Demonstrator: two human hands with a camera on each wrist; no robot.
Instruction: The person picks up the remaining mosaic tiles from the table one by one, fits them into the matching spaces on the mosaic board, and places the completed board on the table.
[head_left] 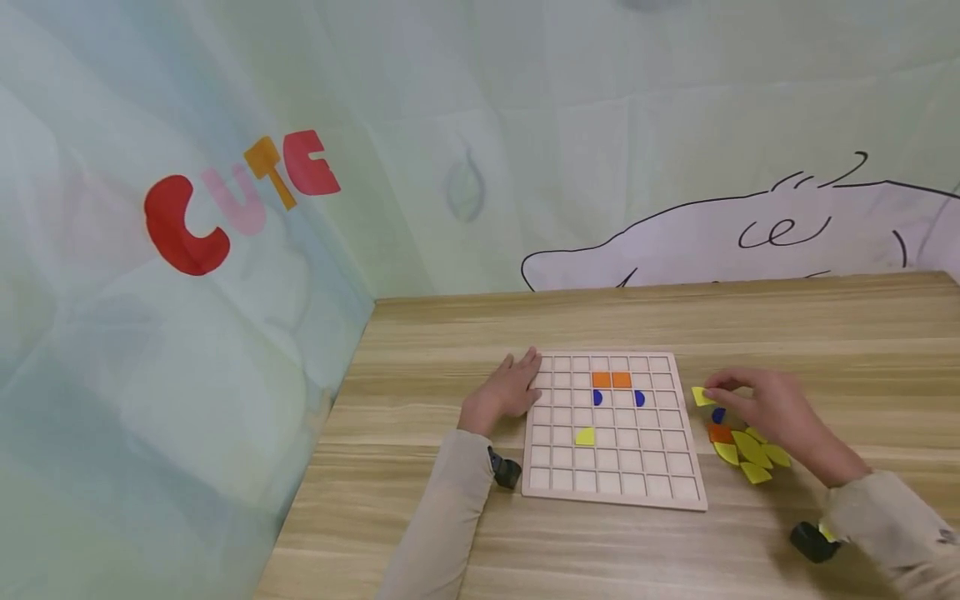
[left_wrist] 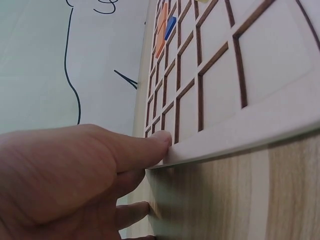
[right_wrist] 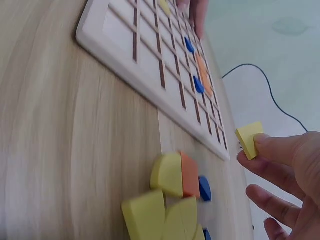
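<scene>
My left hand (head_left: 504,393) rests at the left edge of a pale wooden grid board (head_left: 615,501). In the left wrist view its thumb presses on the board's rim while the other fingers reach down beside it. Right of the board, my right hand (head_left: 776,408) pinches a small yellow tile (right_wrist: 248,139) between thumb and fingertips, raised above the table. Set in the grid are two orange square tiles (head_left: 611,380) side by side, two blue half-round tiles (head_left: 597,398) one row nearer, and a yellow quarter-round tile (head_left: 586,437).
Below my right hand lies a loose pile of yellow tiles (head_left: 752,450), with an orange tile (head_left: 720,433) and a blue tile (head_left: 718,415) at its edge. The wood-grain table (head_left: 420,358) meets a printed cloth backdrop (head_left: 450,208) behind and to the left.
</scene>
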